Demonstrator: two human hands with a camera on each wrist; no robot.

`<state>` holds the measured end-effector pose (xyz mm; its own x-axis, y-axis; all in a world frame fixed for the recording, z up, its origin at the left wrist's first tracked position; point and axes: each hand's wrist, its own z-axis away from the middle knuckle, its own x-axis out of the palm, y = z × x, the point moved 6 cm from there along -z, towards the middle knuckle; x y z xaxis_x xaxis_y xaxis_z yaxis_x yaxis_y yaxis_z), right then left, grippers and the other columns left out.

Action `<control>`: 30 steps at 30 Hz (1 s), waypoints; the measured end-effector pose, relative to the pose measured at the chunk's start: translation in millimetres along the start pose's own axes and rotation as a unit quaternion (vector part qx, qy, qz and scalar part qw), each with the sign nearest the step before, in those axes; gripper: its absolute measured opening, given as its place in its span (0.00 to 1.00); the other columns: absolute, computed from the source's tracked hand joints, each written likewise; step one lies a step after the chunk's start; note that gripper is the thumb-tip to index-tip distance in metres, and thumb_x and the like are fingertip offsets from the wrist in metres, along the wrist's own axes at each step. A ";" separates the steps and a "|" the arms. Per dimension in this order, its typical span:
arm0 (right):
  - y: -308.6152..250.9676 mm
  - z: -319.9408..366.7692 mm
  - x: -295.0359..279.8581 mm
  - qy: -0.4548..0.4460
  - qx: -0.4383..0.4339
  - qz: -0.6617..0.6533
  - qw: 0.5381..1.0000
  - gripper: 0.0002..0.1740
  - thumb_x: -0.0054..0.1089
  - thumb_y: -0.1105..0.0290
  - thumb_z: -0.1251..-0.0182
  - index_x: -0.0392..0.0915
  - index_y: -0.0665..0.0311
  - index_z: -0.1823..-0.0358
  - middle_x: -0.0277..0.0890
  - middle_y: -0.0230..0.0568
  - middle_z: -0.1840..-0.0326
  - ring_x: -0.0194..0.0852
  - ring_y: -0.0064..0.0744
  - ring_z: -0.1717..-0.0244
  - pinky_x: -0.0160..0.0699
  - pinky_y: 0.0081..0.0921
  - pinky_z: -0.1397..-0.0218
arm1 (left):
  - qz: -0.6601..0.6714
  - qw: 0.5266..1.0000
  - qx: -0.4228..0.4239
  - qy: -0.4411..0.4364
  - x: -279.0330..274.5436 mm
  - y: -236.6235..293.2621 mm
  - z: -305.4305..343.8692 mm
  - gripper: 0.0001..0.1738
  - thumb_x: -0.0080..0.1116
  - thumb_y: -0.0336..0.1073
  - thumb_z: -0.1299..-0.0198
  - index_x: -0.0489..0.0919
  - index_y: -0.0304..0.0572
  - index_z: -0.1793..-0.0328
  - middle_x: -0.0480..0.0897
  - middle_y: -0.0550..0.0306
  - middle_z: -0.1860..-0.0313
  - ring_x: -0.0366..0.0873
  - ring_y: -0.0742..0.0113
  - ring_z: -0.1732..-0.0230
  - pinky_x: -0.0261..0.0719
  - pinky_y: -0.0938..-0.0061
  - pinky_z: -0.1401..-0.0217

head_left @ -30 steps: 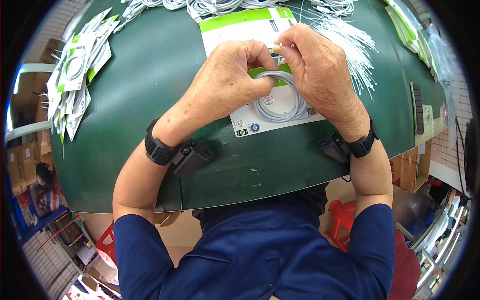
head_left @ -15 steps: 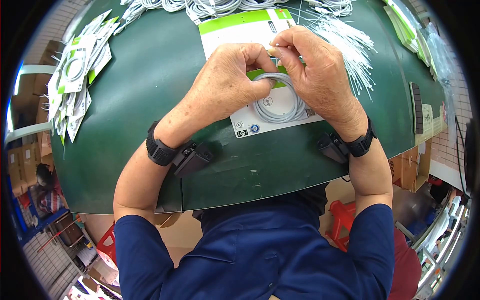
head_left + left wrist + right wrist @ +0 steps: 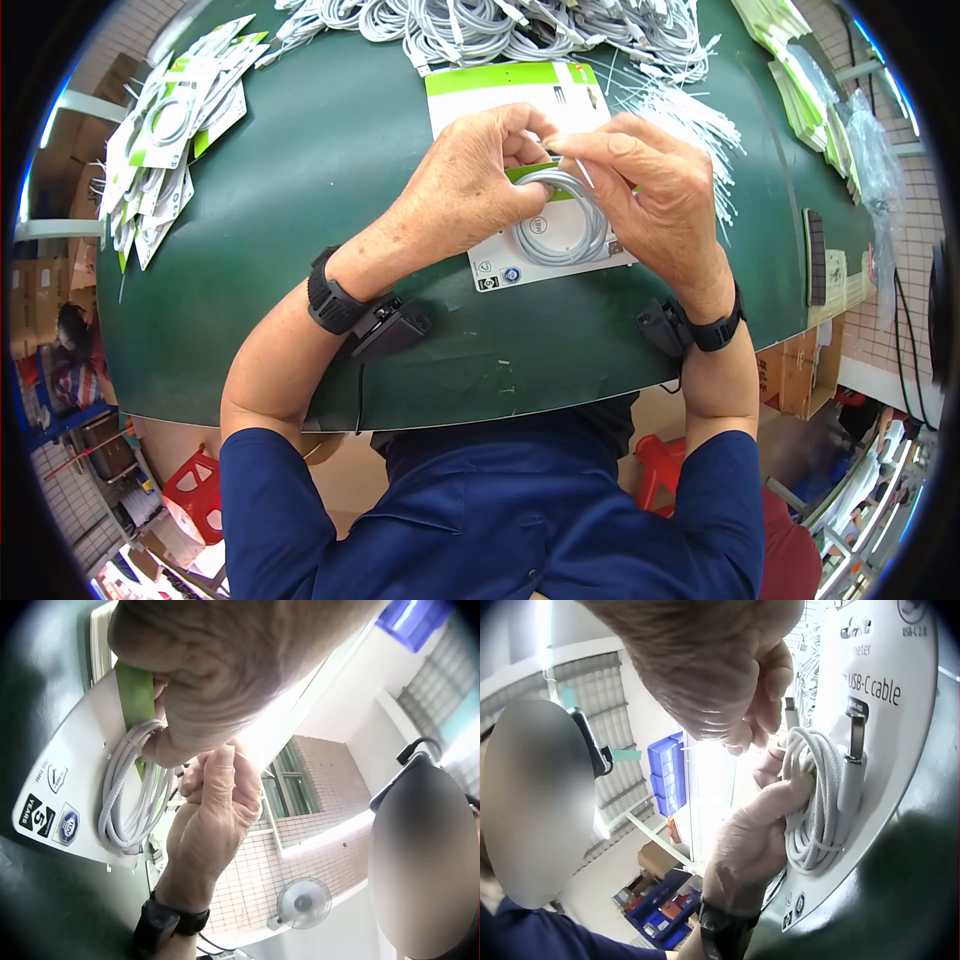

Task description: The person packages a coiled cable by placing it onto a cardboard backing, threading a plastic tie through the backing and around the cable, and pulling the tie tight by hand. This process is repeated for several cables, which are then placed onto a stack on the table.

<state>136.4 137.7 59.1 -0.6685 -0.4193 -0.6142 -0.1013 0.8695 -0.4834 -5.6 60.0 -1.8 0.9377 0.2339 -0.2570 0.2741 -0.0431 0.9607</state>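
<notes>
My left hand (image 3: 455, 185) grips a coiled grey cable (image 3: 566, 257) against a white-and-green packaging card (image 3: 495, 262), its thumb reaching into the coil. In the right wrist view, the cable's metal USB plug (image 3: 855, 735) lies along the card beside the loops. Close above the coil's upper edge, my right hand (image 3: 665, 190) pinches a thin white cable tie (image 3: 585, 173), whose end sticks out below the fingers. The fingertips of both hands nearly meet there. Where the tie passes at the card is hidden behind the fingers.
Another white-and-green card (image 3: 480, 100) lies flat just beyond the hands. Loose white ties (image 3: 700, 125) spread to its right, and many coiled cables (image 3: 460, 35) line the far edge. Packaged cables (image 3: 165, 140) pile up at left; green-edged cards (image 3: 800, 100) are stacked at right.
My right hand has turned and its fingers have shifted, so the white tie's end now shows below them. The left hand keeps its hold on coil and card. The head view has tilted slightly.
</notes>
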 end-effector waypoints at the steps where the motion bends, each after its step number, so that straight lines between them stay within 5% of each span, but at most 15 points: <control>1: 2.6 -0.6 0.4 -0.021 0.029 -0.035 0.999 0.14 0.74 0.80 0.36 0.92 0.58 0.51 0.88 0.40 0.64 0.87 0.35 0.67 0.84 0.28 0.65 | -0.027 1.000 -0.002 -0.011 -2.0 4.6 0.1 0.06 0.66 0.24 0.38 0.86 0.32 0.56 0.89 0.59 0.62 0.86 0.77 0.57 0.87 0.76 0.51; 4: 3.4 3.9 1.6 -0.099 0.155 -0.133 0.974 0.13 0.70 0.82 0.35 0.92 0.61 0.51 0.90 0.41 0.64 0.88 0.34 0.66 0.85 0.26 0.62 | -0.045 0.998 -0.008 -0.032 -4.2 8.9 1.1 0.07 0.66 0.23 0.38 0.87 0.31 0.55 0.90 0.58 0.61 0.85 0.77 0.57 0.87 0.76 0.51; 7: -0.1 1.8 1.5 -0.139 0.106 -0.133 0.976 0.12 0.69 0.81 0.33 0.92 0.62 0.51 0.90 0.42 0.64 0.88 0.33 0.66 0.84 0.26 0.61 | -0.017 0.999 -0.006 -0.032 -4.9 7.2 -0.6 0.10 0.64 0.22 0.41 0.89 0.30 0.53 0.90 0.57 0.60 0.85 0.78 0.57 0.88 0.77 0.52; 14: 6.7 4.5 -1.9 -0.166 0.208 -0.237 0.934 0.13 0.67 0.83 0.31 0.91 0.65 0.49 0.86 0.38 0.60 0.86 0.24 0.67 0.84 0.22 0.63 | -0.014 0.999 0.028 -0.013 -12.0 8.3 -3.5 0.11 0.66 0.23 0.42 0.90 0.29 0.53 0.91 0.56 0.60 0.85 0.77 0.59 0.87 0.77 0.51; 23: -4.5 4.4 -0.7 -0.076 0.188 -0.183 0.962 0.12 0.70 0.85 0.34 0.92 0.65 0.53 0.86 0.39 0.60 0.87 0.25 0.68 0.86 0.21 0.66 | -0.006 1.000 0.025 -0.009 -14.2 16.6 -2.4 0.11 0.64 0.23 0.43 0.90 0.29 0.54 0.90 0.57 0.62 0.84 0.78 0.59 0.86 0.78 0.51; 30: -13.7 -1.4 -4.5 -0.048 0.069 -0.070 0.994 0.10 0.74 0.85 0.41 0.90 0.65 0.59 0.86 0.40 0.62 0.87 0.29 0.67 0.86 0.25 0.64 | -0.020 0.999 0.031 -0.005 -13.8 15.2 -2.0 0.11 0.63 0.23 0.42 0.89 0.29 0.54 0.90 0.58 0.62 0.84 0.79 0.60 0.85 0.78 0.52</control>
<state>139.8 128.0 69.4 -0.5811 -0.5624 -0.5883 -0.0814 0.7594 -0.6455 -14.8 58.1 16.6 0.9275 0.2269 -0.2971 0.3245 -0.0942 0.9412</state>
